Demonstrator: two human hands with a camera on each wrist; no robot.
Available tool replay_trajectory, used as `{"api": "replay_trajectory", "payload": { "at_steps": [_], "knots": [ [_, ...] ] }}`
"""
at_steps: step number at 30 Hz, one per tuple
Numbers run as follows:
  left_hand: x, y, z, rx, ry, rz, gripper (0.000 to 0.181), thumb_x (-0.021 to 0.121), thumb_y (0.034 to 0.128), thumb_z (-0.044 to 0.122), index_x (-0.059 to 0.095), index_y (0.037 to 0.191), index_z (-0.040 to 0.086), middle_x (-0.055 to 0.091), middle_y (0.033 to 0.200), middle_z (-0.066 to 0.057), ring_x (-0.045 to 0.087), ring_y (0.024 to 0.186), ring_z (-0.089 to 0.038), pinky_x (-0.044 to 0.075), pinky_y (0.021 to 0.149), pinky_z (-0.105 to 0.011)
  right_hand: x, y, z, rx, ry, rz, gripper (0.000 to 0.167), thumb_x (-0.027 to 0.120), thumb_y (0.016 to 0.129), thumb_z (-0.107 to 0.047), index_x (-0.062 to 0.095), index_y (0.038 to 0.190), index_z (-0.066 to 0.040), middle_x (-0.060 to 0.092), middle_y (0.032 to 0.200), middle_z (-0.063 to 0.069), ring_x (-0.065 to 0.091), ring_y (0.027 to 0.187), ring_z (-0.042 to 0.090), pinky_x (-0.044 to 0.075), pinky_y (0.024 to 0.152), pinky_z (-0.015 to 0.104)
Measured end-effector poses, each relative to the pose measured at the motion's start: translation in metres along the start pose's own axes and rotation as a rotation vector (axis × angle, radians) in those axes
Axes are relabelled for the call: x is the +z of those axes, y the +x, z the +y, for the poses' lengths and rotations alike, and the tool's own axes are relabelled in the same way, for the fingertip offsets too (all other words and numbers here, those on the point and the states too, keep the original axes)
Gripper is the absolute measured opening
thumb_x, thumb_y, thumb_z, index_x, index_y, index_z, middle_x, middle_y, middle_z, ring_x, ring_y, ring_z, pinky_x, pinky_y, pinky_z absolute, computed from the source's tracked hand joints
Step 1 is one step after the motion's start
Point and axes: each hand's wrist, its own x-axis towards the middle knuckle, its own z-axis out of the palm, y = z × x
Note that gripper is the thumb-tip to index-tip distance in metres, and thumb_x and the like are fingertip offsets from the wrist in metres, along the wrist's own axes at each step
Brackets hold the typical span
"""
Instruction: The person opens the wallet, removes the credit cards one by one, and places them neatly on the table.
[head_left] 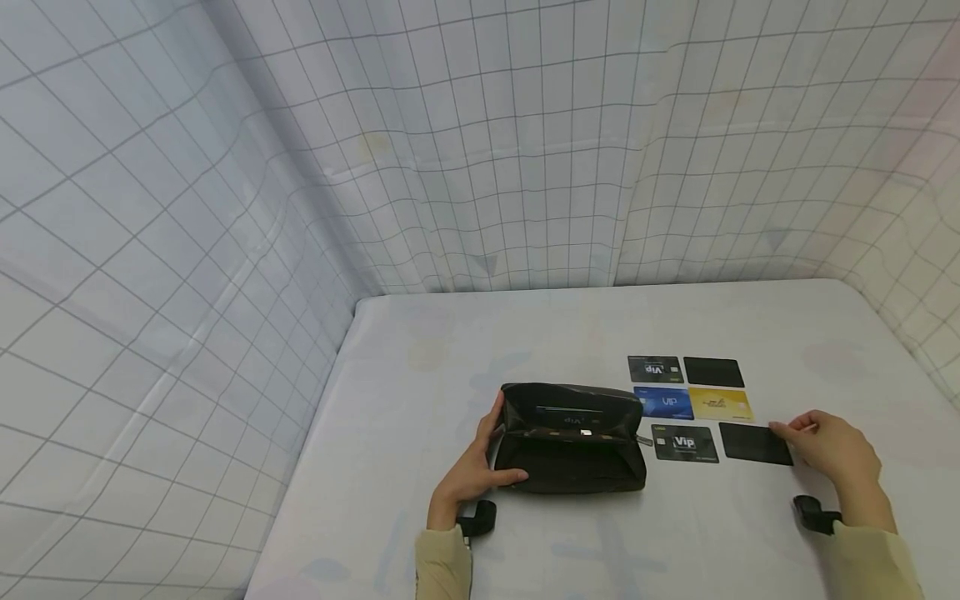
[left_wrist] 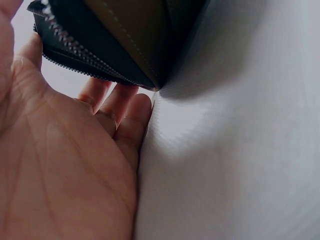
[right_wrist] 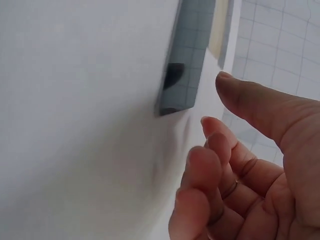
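Observation:
A black zip wallet (head_left: pixel 570 467) lies spread on the table, its mouth facing up. A dark card marked Vip (head_left: pixel 573 416) shows in its back compartment. My left hand (head_left: pixel 474 467) holds the wallet's left end, thumb over the front edge and fingers at the back. In the left wrist view the fingers (left_wrist: pixel 132 117) touch the wallet's zipped edge (left_wrist: pixel 85 60). My right hand (head_left: pixel 836 446) is at the right end of a plain black card (head_left: pixel 756 443) lying flat. The right wrist view shows its thumb and fingers apart, with nothing between them, beside the glossy card (right_wrist: pixel 187 65).
Further cards lie in rows right of the wallet: a black Vip card (head_left: pixel 684 443), a blue VIP card (head_left: pixel 663 402), a yellow card (head_left: pixel 720 404), another Vip card (head_left: pixel 656 369) and a black card (head_left: pixel 713 372). White gridded curtains (head_left: pixel 487 167) surround the white table (head_left: pixel 420 350).

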Motion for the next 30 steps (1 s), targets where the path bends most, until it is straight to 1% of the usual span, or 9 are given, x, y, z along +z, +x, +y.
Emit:
{"api": "replay_trajectory", "payload": {
  "at_steps": [4,7,9,11,15,18,22,27,30],
  "knots": [
    [0.000,0.000,0.001,-0.014,0.000,0.001,0.110,0.078,0.0786,0.006,-0.002,0.154,0.018,0.007,0.155,-0.012,0.016,0.139,-0.033,0.019,0.107,-0.055,0.002,0.004,-0.008,0.002,-0.005,0.039,0.060,0.056,0.088,-0.058,0.057,0.094,0.002,0.058,0.082,0.016,0.049,0.068,0.027,0.036,0.053,0.037],
    [0.000,0.000,0.001,-0.022,0.001,-0.002,0.110,0.078,0.0789,0.006,-0.002,0.154,0.018,0.006,0.155,-0.011,0.017,0.139,-0.035,0.019,0.106,-0.056,0.007,0.006,-0.017,-0.024,-0.003,0.073,0.062,0.056,0.086,-0.061,0.057,0.094,0.001,0.058,0.082,0.016,0.050,0.065,0.027,0.037,0.051,0.036],
    [0.000,0.000,0.002,-0.022,-0.001,-0.005,0.110,0.078,0.0791,0.006,-0.002,0.154,0.018,0.006,0.155,-0.012,0.017,0.139,-0.035,0.019,0.106,-0.056,0.010,0.006,-0.026,-0.045,0.002,0.101,0.061,0.057,0.086,-0.061,0.058,0.094,-0.001,0.058,0.080,0.014,0.051,0.062,0.027,0.037,0.049,0.035],
    [0.000,-0.001,0.002,-0.023,-0.006,-0.009,0.110,0.078,0.0792,0.007,-0.002,0.154,0.018,0.006,0.155,-0.012,0.016,0.139,-0.036,0.019,0.106,-0.057,0.011,0.003,-0.038,-0.090,0.005,0.121,0.057,0.058,0.087,-0.058,0.058,0.093,-0.001,0.058,0.079,0.013,0.051,0.061,0.026,0.038,0.047,0.034],
    [0.000,-0.001,0.002,-0.027,-0.007,-0.011,0.110,0.078,0.0793,0.007,-0.003,0.154,0.019,0.006,0.155,-0.012,0.017,0.138,-0.036,0.020,0.105,-0.057,0.008,-0.005,-0.070,-0.211,0.016,0.154,0.049,0.062,0.089,-0.048,0.059,0.089,0.001,0.059,0.075,0.012,0.050,0.061,0.024,0.036,0.046,0.032],
    [0.000,-0.001,0.003,-0.029,0.000,-0.009,0.110,0.078,0.0792,0.007,-0.003,0.154,0.018,0.007,0.155,-0.012,0.017,0.139,-0.036,0.020,0.106,-0.057,0.008,-0.010,-0.093,-0.289,0.011,0.176,0.046,0.062,0.090,-0.045,0.060,0.088,0.001,0.059,0.073,0.009,0.050,0.059,0.022,0.036,0.046,0.031],
    [0.000,-0.001,0.003,-0.030,0.004,-0.008,0.110,0.077,0.0793,0.007,-0.003,0.154,0.018,0.005,0.155,-0.012,0.016,0.139,-0.036,0.020,0.106,-0.056,0.011,-0.014,-0.120,-0.385,0.029,0.166,0.042,0.061,0.091,-0.043,0.062,0.090,-0.001,0.059,0.074,0.005,0.049,0.058,0.018,0.037,0.048,0.031],
    [0.000,-0.001,0.003,-0.024,0.005,-0.009,0.110,0.077,0.0794,0.006,-0.003,0.154,0.017,0.004,0.156,-0.011,0.015,0.140,-0.034,0.019,0.107,-0.054,0.020,-0.020,-0.149,-0.526,0.084,0.151,0.033,0.065,0.090,-0.039,0.063,0.085,-0.006,0.059,0.072,0.001,0.048,0.057,0.016,0.038,0.049,0.032],
    [0.000,-0.001,0.003,-0.018,0.004,-0.010,0.110,0.077,0.0792,0.006,-0.003,0.154,0.017,0.004,0.156,-0.012,0.014,0.140,-0.033,0.019,0.107,-0.054,0.028,-0.023,-0.165,-0.583,0.120,0.110,0.029,0.068,0.088,-0.039,0.064,0.083,-0.010,0.057,0.070,-0.002,0.049,0.060,0.015,0.039,0.052,0.032]
  ]
}}
